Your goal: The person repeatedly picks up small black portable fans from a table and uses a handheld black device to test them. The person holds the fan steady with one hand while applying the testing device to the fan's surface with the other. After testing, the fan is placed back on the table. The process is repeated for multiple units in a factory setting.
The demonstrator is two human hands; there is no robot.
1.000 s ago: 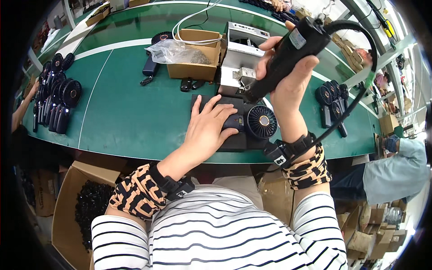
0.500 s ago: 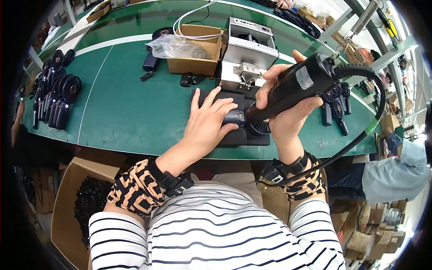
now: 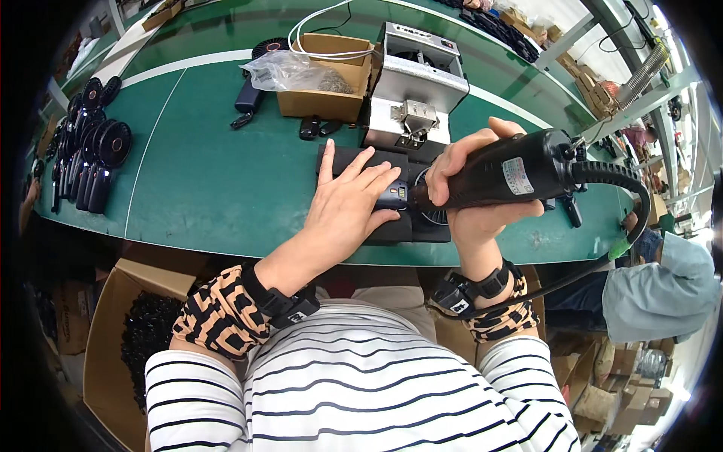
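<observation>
Right hand [image 3: 477, 218] keeps a full grip round driver [image 3: 498, 178] over fan [image 3: 434, 218]. Left hand [image 3: 337, 209], fingers splayed, covers fan handle [image 3: 389, 202]. Driver tilt could cause slippage.

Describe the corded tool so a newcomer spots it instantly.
On the green bench, find the silver machine. To its near right, the right hand grips the black cylindrical tool. Unlike the dark fans, it has a pale label and green-banded cable.

In the middle of the frame, a dark handheld fan [image 3: 393, 197] lies on a flat black block [image 3: 385, 233], below a boxy silver metal machine [image 3: 416, 81]. Left of the machine stands an open brown cardboard box [image 3: 318, 107], a clear plastic bag [image 3: 273, 73] across its left side. Dark round-headed fans [image 3: 111, 143] cluster at upper left.
</observation>
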